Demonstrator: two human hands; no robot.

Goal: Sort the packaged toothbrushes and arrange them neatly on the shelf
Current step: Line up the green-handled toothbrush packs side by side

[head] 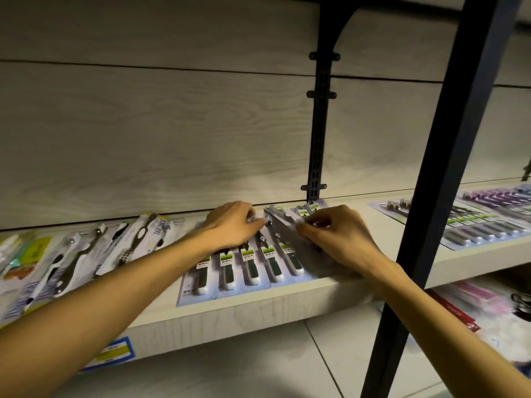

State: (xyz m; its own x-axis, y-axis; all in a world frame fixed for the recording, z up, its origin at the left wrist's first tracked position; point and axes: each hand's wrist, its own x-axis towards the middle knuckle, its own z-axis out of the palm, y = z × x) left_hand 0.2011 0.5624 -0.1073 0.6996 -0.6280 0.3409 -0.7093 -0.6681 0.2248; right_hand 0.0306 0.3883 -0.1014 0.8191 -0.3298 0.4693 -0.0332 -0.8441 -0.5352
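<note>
**Both hands on the toothbrush packs at the middle of the shelf**

Nearest the camera, two bare forearms reach forward over the pale wood-grain shelf [258, 308], whose front edge carries a blue-and-green price label [115, 353] at the lower left. A dark metal upright post [425, 225] crosses the right side in front of the shelf.

On the shelf just beyond the edge lies a flat blister card of green-and-white handled toothbrushes [247, 268], its handles pointing towards the camera. The left hand [230, 225] rests over the far part of this card with fingers curled, pinching at something small near the card's top; what exactly it pinches is too blurred to tell. The right hand [339, 237] is curled round the upper edge of a second, grey-backed toothbrush card [290, 228], which stands tilted on its edge just beside the flat one, between the two hands.

To the left lie overlapping packs of black-and-white patterned toothbrushes [86, 254], and further left some colourful packs [20, 259], blurred. To the right, past the post, a wide blister card of grey-handled toothbrushes [482, 228] lies flat, with purple packs [500, 196] behind it.

Farthest back, a pale wood-grain back panel [158, 124] rises behind the shelf, with a slotted black bracket rail [317, 124] fixed upright on it.
</note>
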